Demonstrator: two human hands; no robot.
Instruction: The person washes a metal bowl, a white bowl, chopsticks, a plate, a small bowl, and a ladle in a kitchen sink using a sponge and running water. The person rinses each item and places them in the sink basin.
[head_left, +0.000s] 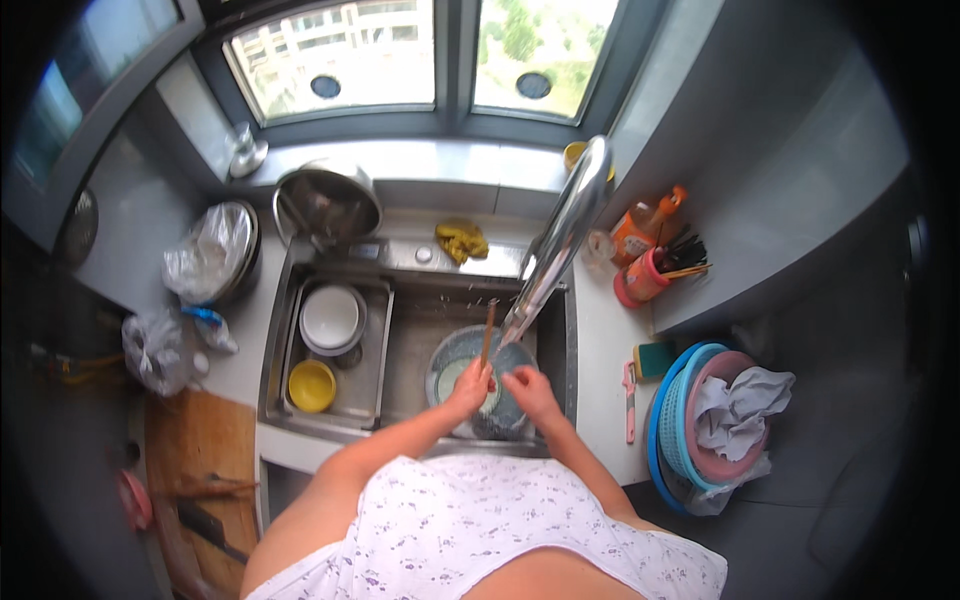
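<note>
My left hand (471, 388) is closed around wooden chopsticks (489, 334), which point up towards the back of the sink. Close by on the right, my right hand (527, 390) hangs over the same basin with its fingers bent; whether it holds anything cannot be made out. Beneath both hands a round basin (442, 346) of water stands in the stainless steel sink (409, 315), with a pale round dish (450, 375) in it. The chrome faucet (555, 240) reaches down over the basin from the back right.
A rack in the sink's left part holds white bowls (330, 316) and a yellow bowl (312, 385). Behind lie a yellow cloth (462, 241) and a metal pot (330, 201). Rightwards are a sponge (654, 361), a pink-handled peeler (629, 401) and stacked colanders (675, 442); leftwards, a cutting board (202, 442) with a knife.
</note>
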